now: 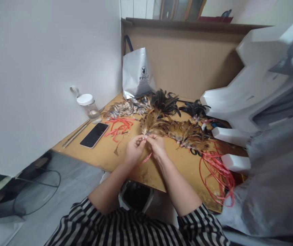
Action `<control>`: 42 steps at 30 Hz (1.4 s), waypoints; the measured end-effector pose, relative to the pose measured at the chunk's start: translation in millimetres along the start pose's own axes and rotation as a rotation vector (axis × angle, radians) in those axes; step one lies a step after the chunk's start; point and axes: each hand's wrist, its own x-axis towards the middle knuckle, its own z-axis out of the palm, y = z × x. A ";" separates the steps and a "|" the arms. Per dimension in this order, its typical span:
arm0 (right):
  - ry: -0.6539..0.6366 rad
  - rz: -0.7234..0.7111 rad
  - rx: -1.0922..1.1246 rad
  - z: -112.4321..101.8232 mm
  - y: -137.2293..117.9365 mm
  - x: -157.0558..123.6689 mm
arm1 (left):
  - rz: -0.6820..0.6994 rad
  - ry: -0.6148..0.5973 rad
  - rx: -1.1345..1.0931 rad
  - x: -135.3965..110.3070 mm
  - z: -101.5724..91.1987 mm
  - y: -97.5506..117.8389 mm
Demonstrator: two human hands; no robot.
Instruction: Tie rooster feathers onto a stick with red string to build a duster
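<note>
My left hand (135,147) and my right hand (157,145) meet over the table, fingertips pinched together at the base of a brown feather bunch (150,123). Its feathers fan out away from me, beyond the fingers. A strip of red plastic string (147,158) hangs below the fingers near my right palm; its upper end is hidden. More brown feather bunches (187,134) lie just right of my hands. Behind are black feathers (164,102) and speckled feathers (129,108). Loose red string (119,128) lies to the left of my left hand.
A phone (94,135), thin sticks (76,134) and a lidded clear jar (88,106) are on the left by the wall. A silver bag (137,73) stands at the back. White foam pieces (234,162) and a red string pile (219,174) occupy the right side.
</note>
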 end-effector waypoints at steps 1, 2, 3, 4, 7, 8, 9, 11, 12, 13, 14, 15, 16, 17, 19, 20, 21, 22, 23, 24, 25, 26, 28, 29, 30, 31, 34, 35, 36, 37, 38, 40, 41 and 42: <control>-0.019 0.003 0.007 -1.3 -1.7 0.1 | -0.065 -0.017 -0.095 0.3 -0.2 3.0; -0.040 0.004 0.011 -2.5 -3.0 0.3 | -0.123 -0.025 -0.162 0.4 -0.7 6.1; -0.064 0.003 0.012 -3.6 -3.7 0.6 | -0.169 -0.025 -0.205 0.1 -1.5 9.0; -0.088 -0.001 0.013 -4.4 -4.0 1.0 | -0.206 -0.022 -0.233 -0.5 -2.5 11.7; -0.145 -0.008 0.024 -6.1 -3.6 1.8 | -0.297 -0.045 -0.327 -4.1 -5.2 19.0; -0.164 -0.005 0.033 -6.4 -3.6 1.7 | -0.327 -0.066 -0.372 -5.6 -5.8 21.2; -0.192 0.002 0.045 -6.7 -3.8 1.4 | -0.354 -0.093 -0.416 -7.1 -6.1 23.1; -0.268 0.023 0.065 -7.2 -4.8 0.5 | -0.382 -0.146 -0.481 -9.2 -6.1 25.4; -0.310 0.036 0.069 -7.4 -5.3 0.0 | -0.378 -0.164 -0.490 -9.7 -5.9 25.3; -0.343 0.049 0.067 -7.6 -5.6 -0.3 | -0.366 -0.169 -0.482 -9.8 -5.7 24.5; -0.361 0.056 0.060 -7.7 -5.6 -0.4 | -0.347 -0.163 -0.462 -9.7 -5.4 22.9; -0.364 0.058 0.046 -7.7 -5.2 -0.4 | -0.323 -0.139 -0.434 -9.3 -5.3 20.8; -0.356 0.059 0.025 -7.6 -4.4 -0.1 | -0.298 -0.106 -0.401 -9.0 -5.2 18.5; -0.337 0.059 -0.003 -7.2 -3.2 0.3 | -0.274 -0.072 -0.366 -8.7 -5.3 16.4; -0.280 0.053 -0.066 -6.0 0.2 1.2 | -0.227 -0.014 -0.306 -8.7 -5.8 13.6; -0.254 0.044 -0.088 -5.1 2.1 1.6 | -0.210 0.006 -0.286 -9.0 -6.2 12.9; -0.231 0.026 -0.102 -4.1 4.0 1.9 | -0.199 0.025 -0.274 -9.4 -6.5 12.6; -0.211 -0.002 -0.112 -3.1 5.7 2.1 | -0.192 0.040 -0.270 -9.8 -6.7 12.5; -0.195 -0.036 -0.124 -2.0 7.2 2.1 | -0.188 0.056 -0.268 -10.1 -6.7 12.5; -0.183 -0.071 -0.139 -1.1 8.3 2.1 | -0.185 0.072 -0.266 -10.2 -6.6 12.4; -0.173 -0.101 -0.156 -0.3 9.1 1.9 | -0.183 0.087 -0.261 -10.2 -6.2 12.0; -0.165 -0.120 -0.166 0.3 9.4 1.6 | -0.183 0.099 -0.256 -10.0 -5.6 11.5; -0.154 -0.111 -0.142 0.9 9.0 0.9 | -0.183 0.114 -0.249 -9.2 -4.1 10.0; -0.150 -0.079 -0.115 0.8 8.4 0.7 | -0.181 0.114 -0.248 -8.7 -3.2 9.1; -0.148 -0.038 -0.085 0.6 7.6 0.5 | -0.177 0.111 -0.248 -8.2 -2.3 8.2; -0.148 0.006 -0.057 0.1 6.6 0.5 | -0.171 0.103 -0.251 -7.8 -1.5 7.4; -0.178 0.083 0.026 -2.2 3.3 1.1 | -0.160 0.062 -0.299 -8.2 0.0 7.3; -0.198 0.088 0.055 -3.3 2.3 1.4 | -0.173 0.049 -0.327 -8.9 0.0 8.4; -0.224 0.091 0.075 -4.5 1.3 1.7 | -0.197 0.030 -0.357 -10.0 -0.2 10.1; -0.257 0.097 0.082 -5.8 0.6 1.9 | -0.227 0.008 -0.385 -11.3 -0.7 12.3; -0.296 0.105 0.080 -7.1 0.3 2.1 | -0.259 -0.020 -0.408 -12.7 -1.4 15.0; -0.379 0.117 0.051 -9.1 0.7 2.3 | -0.312 -0.095 -0.424 -15.1 -3.5 20.0; -0.408 0.117 0.035 -9.6 1.6 2.4 | -0.327 -0.125 -0.421 -15.8 -4.8 21.8; -0.424 0.111 0.018 -9.8 2.8 2.6 | -0.336 -0.143 -0.411 -16.1 -6.3 22.6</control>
